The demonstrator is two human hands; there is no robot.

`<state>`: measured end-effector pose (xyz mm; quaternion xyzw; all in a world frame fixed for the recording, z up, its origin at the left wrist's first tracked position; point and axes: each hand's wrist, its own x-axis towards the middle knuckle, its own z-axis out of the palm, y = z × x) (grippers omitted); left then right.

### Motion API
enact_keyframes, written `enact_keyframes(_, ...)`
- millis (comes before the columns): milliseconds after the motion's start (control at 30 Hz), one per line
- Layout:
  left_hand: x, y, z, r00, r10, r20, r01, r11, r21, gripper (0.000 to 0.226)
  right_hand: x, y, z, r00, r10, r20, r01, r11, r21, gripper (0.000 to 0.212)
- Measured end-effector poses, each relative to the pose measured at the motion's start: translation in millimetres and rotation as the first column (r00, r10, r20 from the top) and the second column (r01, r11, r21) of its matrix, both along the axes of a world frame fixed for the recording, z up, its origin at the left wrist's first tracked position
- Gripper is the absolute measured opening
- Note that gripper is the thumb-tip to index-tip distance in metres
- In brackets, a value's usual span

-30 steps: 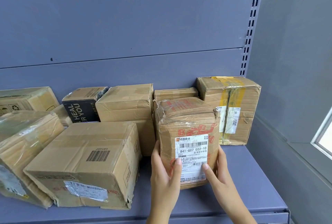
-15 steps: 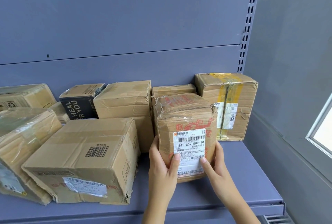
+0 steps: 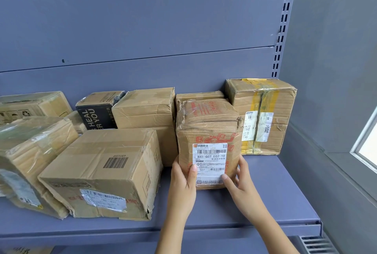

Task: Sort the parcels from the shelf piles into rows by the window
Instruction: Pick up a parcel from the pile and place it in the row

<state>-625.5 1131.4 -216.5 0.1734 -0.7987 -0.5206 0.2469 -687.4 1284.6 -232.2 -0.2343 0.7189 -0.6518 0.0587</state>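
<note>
A crumpled brown parcel (image 3: 208, 129) with red print and a white shipping label stands upright on the grey shelf (image 3: 265, 198). My left hand (image 3: 182, 180) grips its lower left side, thumb across the label. My right hand (image 3: 238, 180) grips its lower right side, thumb on the label's bottom corner. Behind it a flat parcel (image 3: 199, 95) leans at the back panel. A yellow-taped box (image 3: 263, 115) stands to the right, nearest the window (image 3: 367, 147).
Left of the held parcel lie a large barcode box (image 3: 106, 172), a plain box (image 3: 146, 109), a black-sided box (image 3: 98, 113) and tape-wrapped parcels (image 3: 26, 151) at the far left. The grey wall and sill rise on the right; the shelf's front edge runs below my wrists.
The parcel has shifted slightly back toward the row, with both hands still on it. The camera has drawn back and tipped a little.
</note>
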Motion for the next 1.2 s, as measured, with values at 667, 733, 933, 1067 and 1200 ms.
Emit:
enact_keyframes(667,65.9,26.2,2.3,0.971,0.238,-0.017,-0.239,0.969,-0.064,0.068,48.2,-0.2,2.2,0.952,-0.267,-0.150,0.269,0.963,-0.012,0.072)
enact_keyframes(733,79.6,30.7,-0.5,0.968,0.253,-0.012,-0.253,0.967,-0.042,0.057,59.1,-0.6,-0.2,0.936,-0.279,-0.215,0.286,0.958,0.001,0.068)
enact_keyframes(933,119.6,30.7,-10.1,0.936,0.351,0.015,-0.351,0.935,0.043,0.038,98.0,-14.3,-3.3,0.955,-0.101,-0.280,0.131,0.987,0.091,0.062)
enact_keyframes(1067,147.5,19.0,-14.9,0.901,0.431,0.042,-0.433,0.898,0.077,0.044,123.6,-27.5,-1.9,0.956,0.013,-0.294,0.023,0.993,0.117,0.064)
enact_keyframes(1200,182.3,-1.1,-10.0,0.855,0.518,0.038,-0.519,0.850,0.088,0.044,153.0,-54.8,-2.4,0.943,0.116,-0.311,-0.078,0.988,0.131,0.059)
